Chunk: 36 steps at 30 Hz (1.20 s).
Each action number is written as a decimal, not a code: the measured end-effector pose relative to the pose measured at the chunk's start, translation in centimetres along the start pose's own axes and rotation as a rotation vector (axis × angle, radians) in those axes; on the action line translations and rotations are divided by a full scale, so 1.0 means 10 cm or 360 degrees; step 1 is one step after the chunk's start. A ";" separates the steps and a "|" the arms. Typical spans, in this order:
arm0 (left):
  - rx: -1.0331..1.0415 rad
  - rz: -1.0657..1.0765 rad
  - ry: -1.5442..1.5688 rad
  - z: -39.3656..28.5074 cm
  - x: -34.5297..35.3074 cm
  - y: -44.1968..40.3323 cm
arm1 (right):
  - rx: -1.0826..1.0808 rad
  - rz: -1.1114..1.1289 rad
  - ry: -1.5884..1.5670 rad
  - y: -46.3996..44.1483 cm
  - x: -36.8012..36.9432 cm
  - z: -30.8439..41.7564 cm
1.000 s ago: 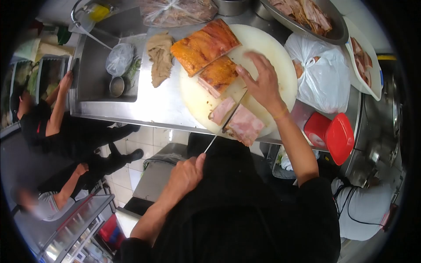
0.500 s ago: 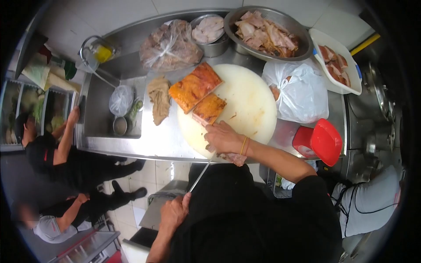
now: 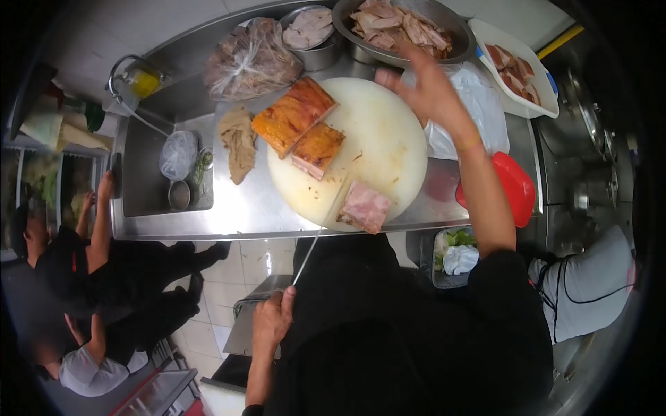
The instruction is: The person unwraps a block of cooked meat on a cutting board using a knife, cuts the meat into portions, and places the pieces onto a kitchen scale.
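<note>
My left hand (image 3: 272, 320), low in front of my body, is closed around the handle of a long knife (image 3: 307, 258). The blade points up over the near edge of the round white cutting board (image 3: 395, 125), beside a pale pink piece of meat (image 3: 365, 206). My right hand (image 3: 433, 93) is raised with its fingers apart and nothing in it. It is above the right side of the board, before the steel bowl of meat pieces (image 3: 409, 31). Two browned roast meat blocks, a larger one (image 3: 295, 114) and a smaller one (image 3: 319, 150), rest at the board's left.
A brown cloth (image 3: 237, 145) lies left of the board, near the sink (image 3: 146, 173). Bagged meat (image 3: 253, 59) and a pot (image 3: 319, 55) stand behind. To the right are a white bag (image 3: 479, 104), a white tub (image 3: 544, 104) and a red container (image 3: 515, 191). Two people stand at left.
My right hand has let go of the meat at the board's near edge and swung up to the right. The cut piece now lies uncovered. My left hand keeps the knife.
</note>
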<state>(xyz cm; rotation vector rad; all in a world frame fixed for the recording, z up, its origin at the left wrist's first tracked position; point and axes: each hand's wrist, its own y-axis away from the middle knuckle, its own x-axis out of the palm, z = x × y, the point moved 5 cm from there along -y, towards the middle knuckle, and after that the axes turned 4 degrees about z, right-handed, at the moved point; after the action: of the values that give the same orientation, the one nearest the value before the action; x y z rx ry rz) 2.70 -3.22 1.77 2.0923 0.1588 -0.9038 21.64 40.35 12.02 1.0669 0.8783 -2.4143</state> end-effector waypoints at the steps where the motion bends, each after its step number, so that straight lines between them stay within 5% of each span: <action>1: -0.0004 -0.0029 0.0019 0.03 0.00 -0.01 | 0.0078 0.0388 0.0011 0.29 0.15 0.11; 3: -0.0057 -0.0029 0.0082 0.04 -0.03 0.00 | 0.0181 0.1012 -0.0145 1.04 0.59 0.33; 6: -0.0036 -0.0035 0.0202 0.01 -0.07 -0.02 | -0.0068 0.1031 0.0153 1.80 1.02 0.67; 10: 0.0075 -0.0105 0.0260 -0.02 -0.13 -0.12 | 0.0412 0.1232 -0.0074 1.81 1.21 0.41; 13: 0.0109 -0.0094 0.0272 -0.03 -0.17 -0.20 | 0.0947 0.1156 -0.0891 1.69 1.17 -0.06; 17: 0.0146 -0.0099 0.0330 0.03 -0.16 -0.33 | 0.0454 0.0716 -0.0572 1.46 0.92 -0.49; 21: 0.0136 -0.0124 0.0413 0.11 -0.11 -0.43 | 0.0673 0.0643 -0.0958 1.57 0.90 -0.39; 27: 0.0170 -0.0110 0.0477 0.17 -0.03 -0.48 | 0.0684 0.0527 -0.0684 1.72 0.87 -0.19; 33: 0.0187 -0.0108 0.0477 0.12 0.00 -0.49 | 0.0064 -0.0100 0.0080 1.68 0.64 0.46; 36: 0.0180 -0.0086 0.0467 0.02 -0.05 -0.46 | 0.0312 0.0085 -0.0224 1.72 0.89 0.09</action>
<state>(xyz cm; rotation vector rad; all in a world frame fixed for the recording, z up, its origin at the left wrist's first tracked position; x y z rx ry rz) 0.41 -0.26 -0.96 2.3292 0.3251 -0.6446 24.62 26.34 -0.99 0.9593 0.5693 -2.5345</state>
